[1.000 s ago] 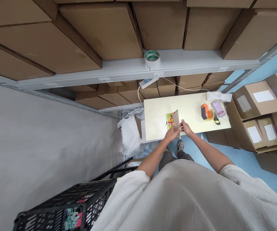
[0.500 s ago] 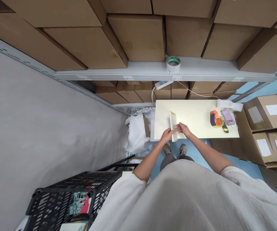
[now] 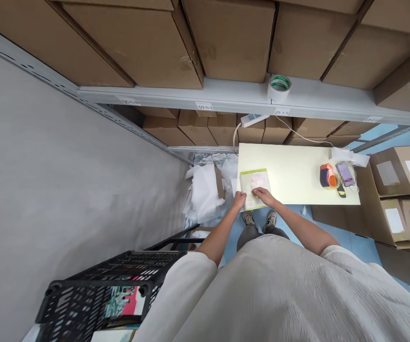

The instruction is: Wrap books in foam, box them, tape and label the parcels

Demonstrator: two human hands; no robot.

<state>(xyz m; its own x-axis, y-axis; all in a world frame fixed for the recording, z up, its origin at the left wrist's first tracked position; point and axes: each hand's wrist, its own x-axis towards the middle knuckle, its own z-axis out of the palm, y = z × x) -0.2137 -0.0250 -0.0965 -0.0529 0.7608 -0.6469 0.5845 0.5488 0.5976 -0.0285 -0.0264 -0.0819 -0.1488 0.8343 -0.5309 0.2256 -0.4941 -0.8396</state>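
Observation:
A pale book [image 3: 262, 199] with green strips along its top and bottom edges lies face toward me at the left end of the cream tabletop. A pinkish patch shows on its upper half. My left hand [image 3: 239, 199] is closed on its lower left edge. Over the middle of the cover, my right hand [image 3: 264, 194] has its fingertips pinched together. Whether something thin is between those fingertips is too small to tell.
The cream table [image 3: 297, 166] holds an orange and black device [image 3: 328, 176] and a blurred purple thing [image 3: 345, 174] on the right. Crumpled white paper [image 3: 205, 194] lies left. A black crate [image 3: 94, 294] stands lower left. A tape roll [image 3: 279, 88] sits on the shelf; cartons [image 3: 404, 168] are at right.
The book has turned from edge-on to face up toward me. My left hand moved left to its edge, and my right hand came over the cover. The view shifted slightly.

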